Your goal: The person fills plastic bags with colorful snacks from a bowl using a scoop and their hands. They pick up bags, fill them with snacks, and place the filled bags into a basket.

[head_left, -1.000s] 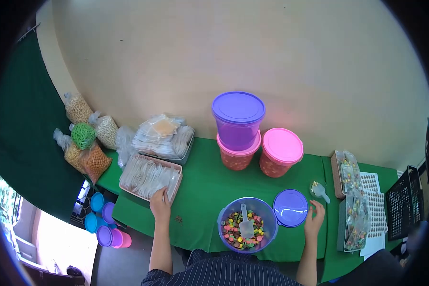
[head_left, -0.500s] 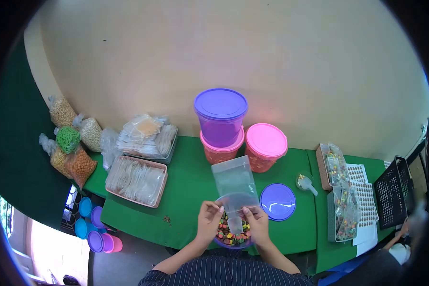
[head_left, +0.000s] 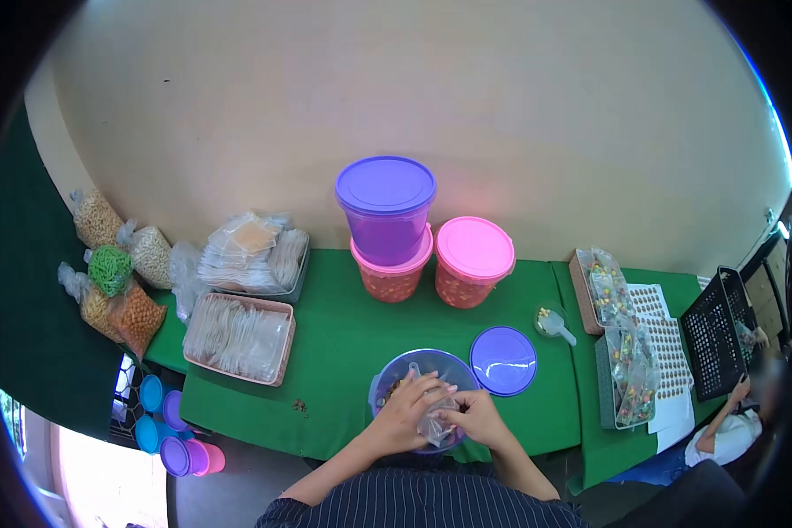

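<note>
A purple tub [head_left: 460,365] stands at the front edge of the green table, holding small colourful pieces that now show only in part behind my hands. Over its opening, a crumpled clear plastic bag [head_left: 435,428] is between my two hands. My left hand [head_left: 407,412] lies across the bag from the left, fingers bent round its upper part. From the right, my right hand [head_left: 482,418] pinches the bag with thumb and fingers. The purple lid [head_left: 503,361] lies flat on the table just right of the tub.
Lidded purple [head_left: 385,220] and pink tubs [head_left: 475,264] stand by the wall. Baskets of flat bags [head_left: 283,348] are left; filled bags [head_left: 629,374], sticker sheets [head_left: 671,356] and a black crate [head_left: 713,343] are right. A clear scoop [head_left: 556,326] lies nearby. Another person [head_left: 730,436] is far right.
The flat bag held upright over the tub is now lowered and bunched between my hands. My left hand has moved across it, and the view has shifted slightly.
</note>
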`<action>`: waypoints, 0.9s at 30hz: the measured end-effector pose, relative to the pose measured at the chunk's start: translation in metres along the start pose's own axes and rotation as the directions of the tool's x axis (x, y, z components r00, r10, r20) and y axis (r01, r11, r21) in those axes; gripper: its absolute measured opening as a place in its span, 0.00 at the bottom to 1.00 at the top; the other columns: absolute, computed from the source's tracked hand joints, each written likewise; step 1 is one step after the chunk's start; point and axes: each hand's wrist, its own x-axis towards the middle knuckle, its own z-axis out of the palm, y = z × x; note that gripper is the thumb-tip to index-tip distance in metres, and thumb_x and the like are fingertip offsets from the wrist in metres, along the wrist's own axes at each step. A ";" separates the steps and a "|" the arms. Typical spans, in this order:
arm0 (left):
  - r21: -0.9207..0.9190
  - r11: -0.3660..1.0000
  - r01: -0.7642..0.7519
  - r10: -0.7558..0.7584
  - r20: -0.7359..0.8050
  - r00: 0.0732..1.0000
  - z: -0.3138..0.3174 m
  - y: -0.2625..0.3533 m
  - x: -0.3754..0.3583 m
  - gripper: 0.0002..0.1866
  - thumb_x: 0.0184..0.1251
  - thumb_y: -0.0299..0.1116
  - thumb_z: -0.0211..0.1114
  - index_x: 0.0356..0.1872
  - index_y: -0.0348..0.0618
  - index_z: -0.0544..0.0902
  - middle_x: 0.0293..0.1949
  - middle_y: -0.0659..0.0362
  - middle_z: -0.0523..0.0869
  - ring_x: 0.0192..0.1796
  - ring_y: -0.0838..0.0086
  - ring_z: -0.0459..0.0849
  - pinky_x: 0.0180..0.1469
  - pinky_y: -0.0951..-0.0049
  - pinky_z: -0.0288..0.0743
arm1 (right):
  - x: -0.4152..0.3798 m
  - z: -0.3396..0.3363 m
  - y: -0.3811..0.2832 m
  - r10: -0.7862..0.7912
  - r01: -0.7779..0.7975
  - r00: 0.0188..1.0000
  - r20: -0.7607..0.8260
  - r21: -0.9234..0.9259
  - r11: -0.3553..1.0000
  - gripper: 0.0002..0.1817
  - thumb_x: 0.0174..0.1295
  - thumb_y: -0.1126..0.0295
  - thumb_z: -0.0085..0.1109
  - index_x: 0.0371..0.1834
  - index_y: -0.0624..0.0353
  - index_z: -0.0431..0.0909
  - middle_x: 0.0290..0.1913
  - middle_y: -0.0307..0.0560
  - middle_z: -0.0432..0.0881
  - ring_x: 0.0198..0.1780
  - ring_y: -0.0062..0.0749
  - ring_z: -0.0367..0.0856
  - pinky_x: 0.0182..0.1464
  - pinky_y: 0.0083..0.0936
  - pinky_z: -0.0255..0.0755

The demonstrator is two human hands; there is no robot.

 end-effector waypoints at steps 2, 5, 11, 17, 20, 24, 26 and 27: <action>0.067 0.998 0.012 -0.012 -0.009 1.000 0.004 -0.003 -0.004 0.40 0.46 0.39 0.75 0.65 0.53 0.69 0.58 0.54 0.73 0.66 0.57 0.69 0.72 0.40 0.48 | -0.001 0.002 0.000 0.004 -0.005 0.999 -0.034 -0.044 0.999 0.17 0.56 0.65 0.71 0.20 0.64 0.76 0.15 0.35 0.75 0.19 0.12 0.71 0.20 0.17 0.63; 0.078 0.997 0.017 -0.014 -0.041 0.999 0.006 -0.004 -0.001 0.40 0.43 0.38 0.76 0.63 0.53 0.71 0.55 0.55 0.73 0.64 0.57 0.70 0.72 0.40 0.48 | 0.002 0.000 0.012 -0.028 0.023 0.998 -0.053 -0.096 0.995 0.17 0.57 0.65 0.70 0.19 0.63 0.74 0.16 0.35 0.74 0.20 0.12 0.70 0.20 0.17 0.62; -0.033 0.991 0.129 -0.133 -0.156 0.979 0.002 -0.001 0.002 0.39 0.36 0.41 0.80 0.56 0.48 0.72 0.53 0.55 0.73 0.64 0.57 0.70 0.72 0.41 0.47 | 0.003 -0.002 0.013 -0.264 0.263 0.964 0.022 0.009 0.965 0.13 0.63 0.67 0.62 0.25 0.63 0.75 0.20 0.39 0.74 0.22 0.17 0.68 0.23 0.20 0.62; 0.019 0.999 -0.037 0.040 -0.213 0.976 -0.001 0.002 0.003 0.34 0.38 0.42 0.79 0.50 0.48 0.74 0.49 0.57 0.79 0.58 0.58 0.77 0.72 0.43 0.50 | -0.011 -0.004 -0.004 -0.358 0.356 0.933 0.018 -0.168 0.919 0.11 0.60 0.70 0.61 0.25 0.65 0.74 0.20 0.43 0.72 0.21 0.23 0.68 0.24 0.25 0.62; -0.054 0.998 0.031 -0.038 -0.138 0.990 -0.002 0.002 0.002 0.32 0.38 0.41 0.79 0.48 0.47 0.75 0.46 0.58 0.82 0.55 0.60 0.79 0.70 0.49 0.57 | -0.017 -0.002 -0.011 -0.357 0.323 0.929 -0.100 -0.253 0.912 0.09 0.56 0.73 0.61 0.23 0.65 0.73 0.20 0.44 0.71 0.21 0.23 0.69 0.24 0.24 0.62; -0.028 0.989 0.144 -0.145 -0.059 0.988 -0.008 0.014 0.011 0.30 0.39 0.40 0.78 0.47 0.46 0.76 0.46 0.57 0.82 0.54 0.61 0.79 0.66 0.54 0.63 | -0.015 -0.003 -0.006 -0.382 0.322 0.899 -0.214 -0.270 0.908 0.09 0.55 0.77 0.60 0.21 0.66 0.72 0.19 0.42 0.71 0.21 0.21 0.70 0.24 0.22 0.62; -0.044 0.990 0.137 -0.139 -0.043 0.989 -0.004 0.008 0.010 0.30 0.40 0.41 0.78 0.47 0.46 0.76 0.45 0.56 0.82 0.53 0.60 0.79 0.65 0.55 0.64 | -0.017 -0.002 -0.002 -0.357 0.320 0.910 -0.211 -0.190 0.928 0.08 0.56 0.75 0.61 0.23 0.65 0.73 0.22 0.42 0.72 0.24 0.21 0.72 0.27 0.21 0.64; -0.124 0.982 0.144 -0.158 -0.112 0.981 -0.001 0.007 0.008 0.28 0.39 0.37 0.79 0.43 0.45 0.76 0.41 0.57 0.81 0.50 0.62 0.80 0.66 0.56 0.64 | -0.017 -0.002 0.000 -0.332 0.315 0.922 -0.201 -0.112 0.942 0.08 0.58 0.74 0.61 0.25 0.65 0.74 0.24 0.41 0.74 0.26 0.21 0.73 0.30 0.20 0.66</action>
